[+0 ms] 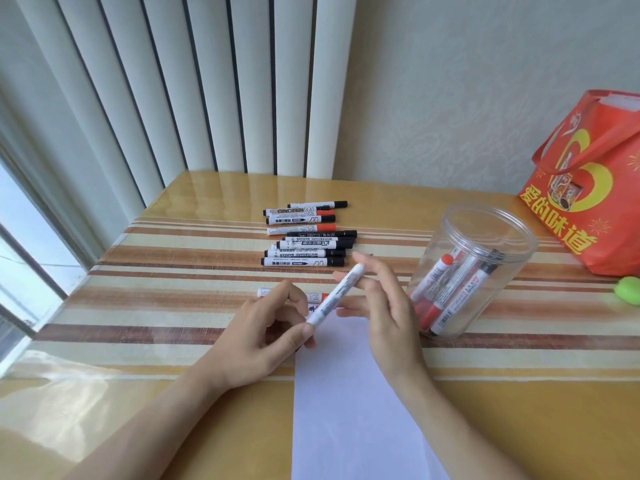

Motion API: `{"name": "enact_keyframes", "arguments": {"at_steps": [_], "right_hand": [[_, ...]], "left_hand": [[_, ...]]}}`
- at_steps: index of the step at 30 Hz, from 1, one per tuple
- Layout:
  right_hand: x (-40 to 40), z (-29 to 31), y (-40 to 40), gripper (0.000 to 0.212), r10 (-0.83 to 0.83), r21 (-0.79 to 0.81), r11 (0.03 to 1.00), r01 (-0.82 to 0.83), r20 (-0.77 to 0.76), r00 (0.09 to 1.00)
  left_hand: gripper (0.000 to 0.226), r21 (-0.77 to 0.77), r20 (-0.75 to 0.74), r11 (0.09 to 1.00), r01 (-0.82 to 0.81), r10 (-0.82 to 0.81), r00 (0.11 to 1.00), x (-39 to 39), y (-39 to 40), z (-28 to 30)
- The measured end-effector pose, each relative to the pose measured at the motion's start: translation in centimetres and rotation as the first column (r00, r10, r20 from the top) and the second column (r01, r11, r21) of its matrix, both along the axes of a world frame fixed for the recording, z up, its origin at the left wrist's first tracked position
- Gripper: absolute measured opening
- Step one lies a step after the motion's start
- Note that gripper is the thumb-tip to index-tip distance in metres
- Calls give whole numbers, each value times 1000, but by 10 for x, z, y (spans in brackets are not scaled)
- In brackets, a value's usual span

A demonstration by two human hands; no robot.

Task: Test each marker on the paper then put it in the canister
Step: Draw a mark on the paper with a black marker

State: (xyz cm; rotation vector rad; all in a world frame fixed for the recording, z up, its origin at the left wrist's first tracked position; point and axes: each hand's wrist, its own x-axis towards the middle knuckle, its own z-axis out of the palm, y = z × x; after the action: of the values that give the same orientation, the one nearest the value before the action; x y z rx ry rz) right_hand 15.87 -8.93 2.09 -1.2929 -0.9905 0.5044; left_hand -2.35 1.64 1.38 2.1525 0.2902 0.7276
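A white marker [334,296] slants over the top edge of a white paper sheet [349,417]. My left hand [263,337] pinches its lower end, which my fingers hide. My right hand [384,306] holds its upper part between thumb and loosely extended fingers. A clear plastic canister [519,244] stands to the right, open, with several red and black markers leaning inside. Farther back, several capped markers [304,244] lie in a row. One more marker [268,292] with red on it lies behind my left hand.
The table has a striped cloth [173,282] under a glossy cover. A red gift bag [592,188] stands at the back right and a green object [629,289] lies at the right edge. Vertical blinds [207,81] and a window are at the left.
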Motion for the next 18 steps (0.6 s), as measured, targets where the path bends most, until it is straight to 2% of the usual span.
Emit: {"name": "enact_keyframes", "arguments": {"at_steps": [3,5,6,8,10,11,13,18], "right_hand": [[0,0,-3,47,47,-100,994,-36,111,993],[1,-1,-3,43,56,-149,988,-32,157,986],[2,-2,-2,38,59,-160,987,-35,150,987],[6,-3,-1,25,61,-177,983,-37,133,989],[8,-3,0,21,73,-188,981,-53,101,992],[8,-3,1,23,82,-188,980,-65,85,993],[7,-3,1,22,104,-175,980,-98,28,994],[8,-5,2,33,104,-210,973,-94,39,994]], "left_hand": [[53,-114,44,992,62,-57,997,-3,0,2],[66,-206,73,977,52,-38,997,-4,1,0],[64,-223,80,975,25,-8,997,-4,2,-1],[43,-122,52,989,-83,90,995,0,3,-3],[12,102,-26,968,-230,233,972,5,9,-9],[10,209,-69,942,-261,281,957,8,12,-12],[25,328,-129,907,-264,320,939,11,17,-23],[48,421,-294,877,-229,372,880,11,13,-29]]}}
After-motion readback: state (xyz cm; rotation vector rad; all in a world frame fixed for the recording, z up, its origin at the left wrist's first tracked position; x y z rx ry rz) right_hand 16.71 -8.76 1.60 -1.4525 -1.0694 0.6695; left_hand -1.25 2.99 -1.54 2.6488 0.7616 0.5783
